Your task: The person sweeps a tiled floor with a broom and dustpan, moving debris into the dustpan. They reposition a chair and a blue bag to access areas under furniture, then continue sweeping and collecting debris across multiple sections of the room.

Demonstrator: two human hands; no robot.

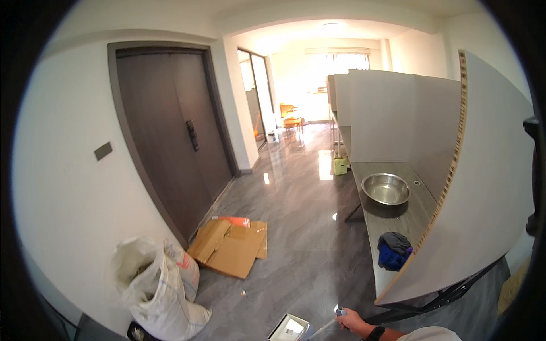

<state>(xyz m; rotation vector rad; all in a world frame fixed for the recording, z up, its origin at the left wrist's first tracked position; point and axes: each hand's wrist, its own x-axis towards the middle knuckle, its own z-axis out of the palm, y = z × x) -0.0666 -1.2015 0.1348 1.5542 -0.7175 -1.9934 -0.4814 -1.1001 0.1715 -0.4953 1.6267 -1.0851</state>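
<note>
Low in the view, my right hand [352,322] is closed around the grey-tipped end of a long, pale handle [327,327]. A black band circles the wrist. The handle slants down to the left, towards a white and grey dustpan [279,328] with a row of teeth along one side. Whether handle and dustpan are joined cannot be told, as the frame's lower edge cuts them off. The dustpan appears to be on or just above the grey glossy floor [294,273]. My left hand is out of view.
White woven sacks [166,311] and flattened cardboard [234,251] lie left, near a dark double door [170,128]. On the right, a partitioned desk [371,230] holds a steel basin [386,189] and bunched grey and blue cloths [393,251]. A green bag [340,166] stands farther back.
</note>
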